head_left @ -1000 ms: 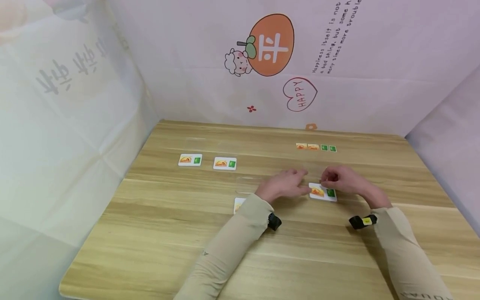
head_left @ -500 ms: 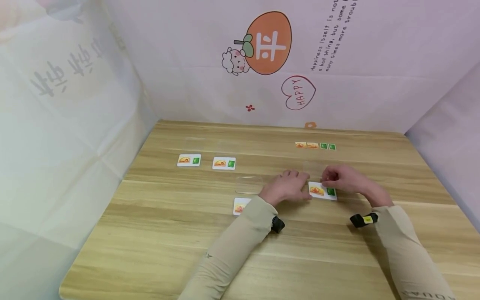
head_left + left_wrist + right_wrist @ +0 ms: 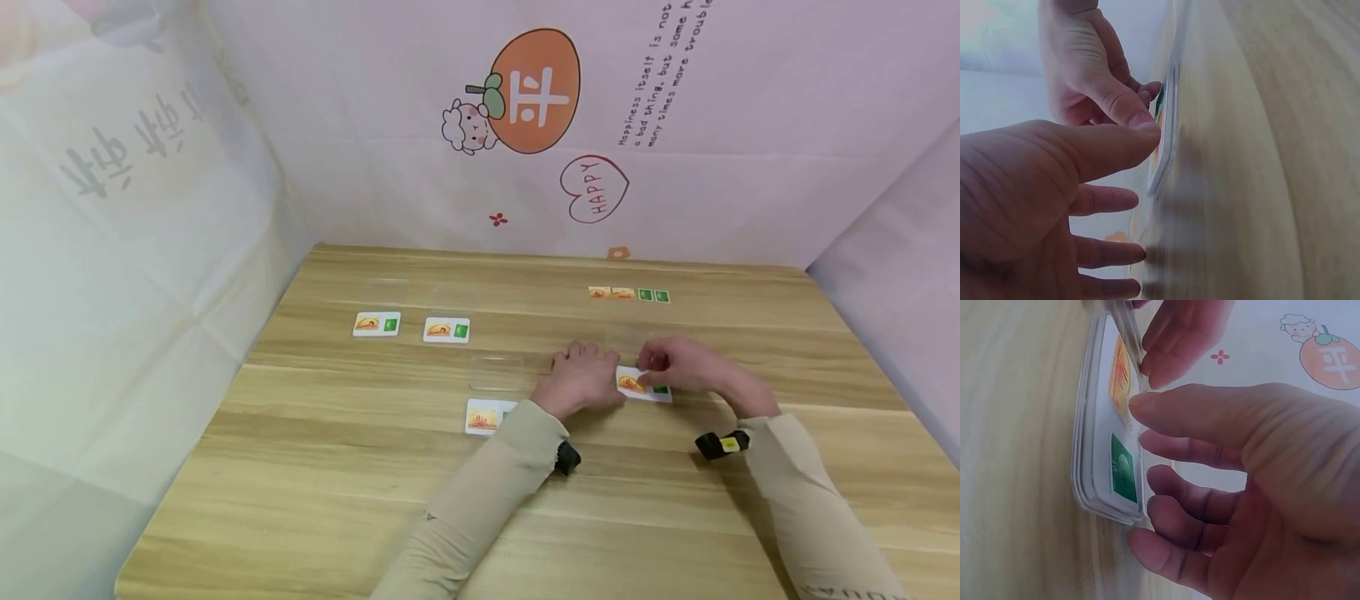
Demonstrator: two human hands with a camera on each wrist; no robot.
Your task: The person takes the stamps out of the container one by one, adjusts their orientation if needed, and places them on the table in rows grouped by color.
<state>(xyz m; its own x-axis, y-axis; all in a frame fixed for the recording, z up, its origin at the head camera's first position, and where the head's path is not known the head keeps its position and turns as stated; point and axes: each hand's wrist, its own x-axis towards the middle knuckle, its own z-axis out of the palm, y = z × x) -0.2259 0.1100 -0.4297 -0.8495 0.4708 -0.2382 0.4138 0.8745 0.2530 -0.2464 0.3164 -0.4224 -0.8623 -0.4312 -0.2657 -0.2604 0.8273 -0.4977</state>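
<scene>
The left hand [image 3: 581, 379] has slid toward three o'clock — fingers extended, holding nothing — to the nine-o'clock end of the card [image 3: 1104, 425], flat, long axis roughly nine-to-three, the loosely bent right hand [image 3: 688, 365] nearer, thumb on the orange picture [image 3: 1120, 378].

On the back wall [image 3: 360, 125], black lettering [image 3: 663, 75] reads "Happiness itself is not", "a bad thing, but some" and "many times more trouble", running off the top edge. Beside it, a red heart [image 3: 595, 189] says "HAPPY" and an orange fruit [image 3: 535, 92] bears a white "平". Grey characters on the left wall [image 3: 135, 275] and cut-off letters on the right sleeve [image 3: 802, 492] cannot be read surely.
</scene>
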